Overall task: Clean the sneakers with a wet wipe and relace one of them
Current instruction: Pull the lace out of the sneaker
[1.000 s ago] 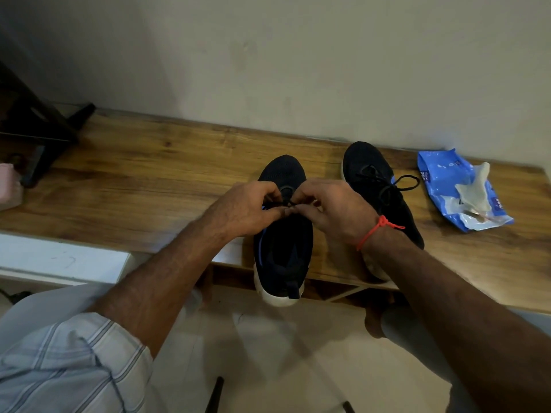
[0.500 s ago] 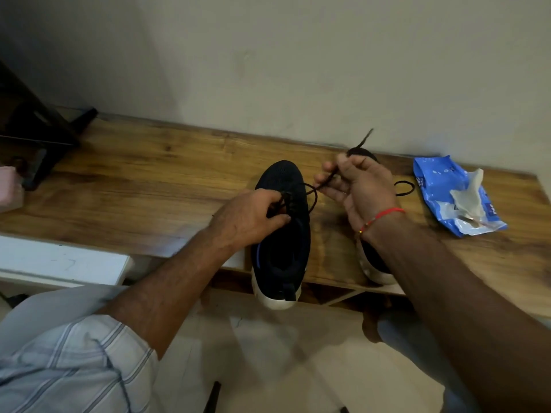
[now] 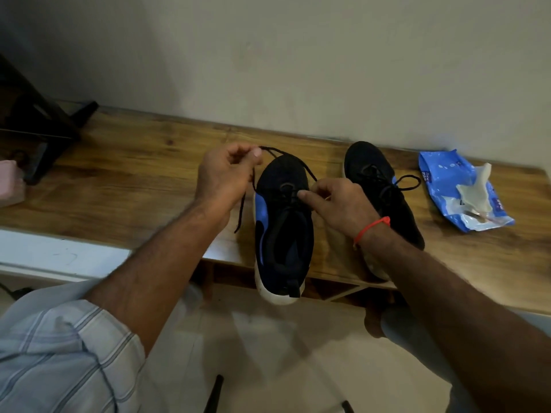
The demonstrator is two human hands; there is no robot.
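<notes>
Head view: relacing under way, unfinished.
Left hand [image 3: 226, 177]: lace [image 3: 293, 162] pinched.
Right hand [image 3: 340, 201]: curled at sneaker [image 3: 281, 231] eyelets; grip unclear.
Wipes [image 3: 459, 189]: bench's [image 3: 119, 186] right end.

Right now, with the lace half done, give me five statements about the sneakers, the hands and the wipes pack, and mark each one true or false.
1. The left hand pinches the black lace up and away from the near sneaker. True.
2. The right hand holds a wet wipe. False: its fingers are at the lacing of the near sneaker; the wipe sticks out of the blue pack.
3. The far sneaker lies between the near sneaker and the pack. True.
4. Both sneakers stand on the floor. False: they lie on the wooden bench.
5. The near sneaker's heel overhangs the bench edge. True.
</notes>
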